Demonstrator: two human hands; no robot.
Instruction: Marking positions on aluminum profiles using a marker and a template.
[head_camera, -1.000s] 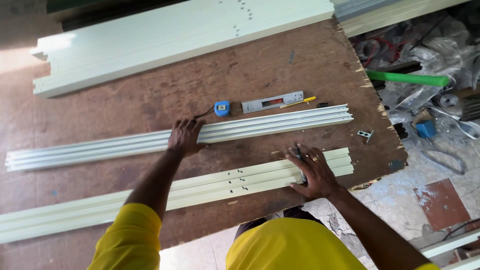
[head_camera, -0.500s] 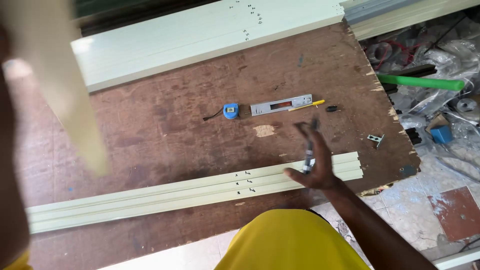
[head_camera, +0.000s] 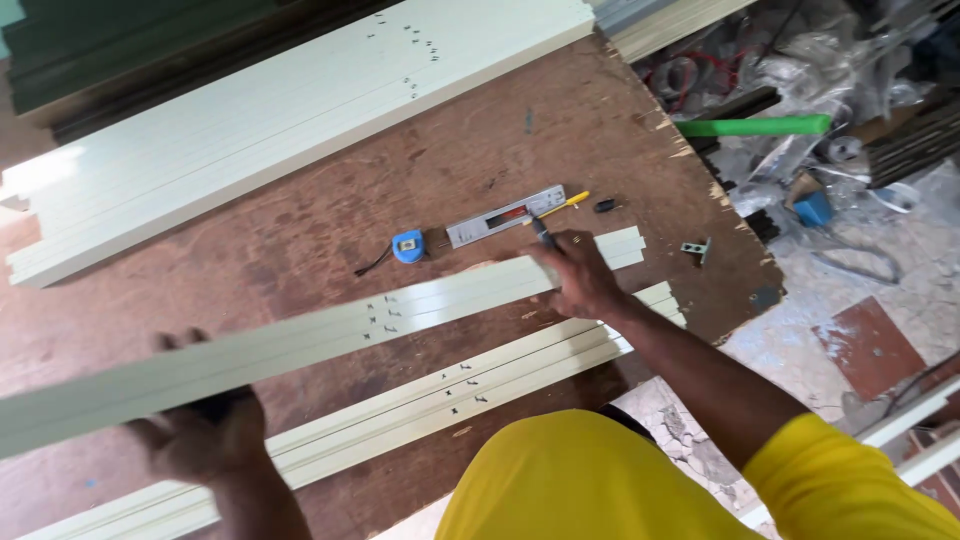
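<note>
The long cream aluminium profile (head_camera: 330, 335) lies slanted across the brown plywood table (head_camera: 300, 220), carried at both ends so its length stays level above the second cream profile (head_camera: 470, 390) at its 5 o'clock side. The left hand (head_camera: 205, 435) cups it from beneath, fingers curled up round the far edge. The right hand (head_camera: 580, 280), arm stretched forward, presses down flat near the other end with a dark marker (head_camera: 541, 232) pinched between its fingers, the blue tape measure (head_camera: 407, 245) at 10 o'clock from it.
</note>
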